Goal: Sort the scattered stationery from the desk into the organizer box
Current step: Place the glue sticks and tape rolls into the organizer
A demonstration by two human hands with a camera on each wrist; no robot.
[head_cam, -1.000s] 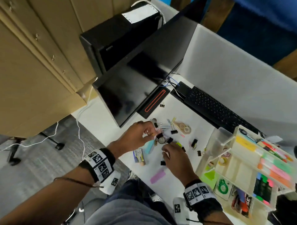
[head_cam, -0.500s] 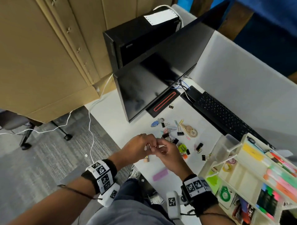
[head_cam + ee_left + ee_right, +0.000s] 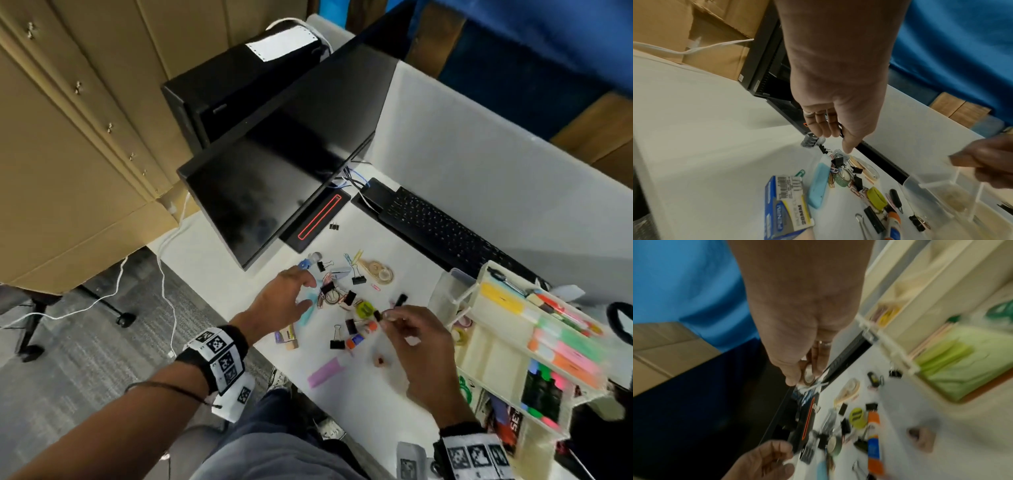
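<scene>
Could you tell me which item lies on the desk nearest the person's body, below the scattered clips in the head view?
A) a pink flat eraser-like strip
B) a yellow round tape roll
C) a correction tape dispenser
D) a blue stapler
A: the pink strip lies alone toward the desk's near edge, closer to the person than the correction tape dispenser or the yellow roll.

Left grip [image 3: 286, 301] spread, right grip [image 3: 416, 337] pinching.
</scene>
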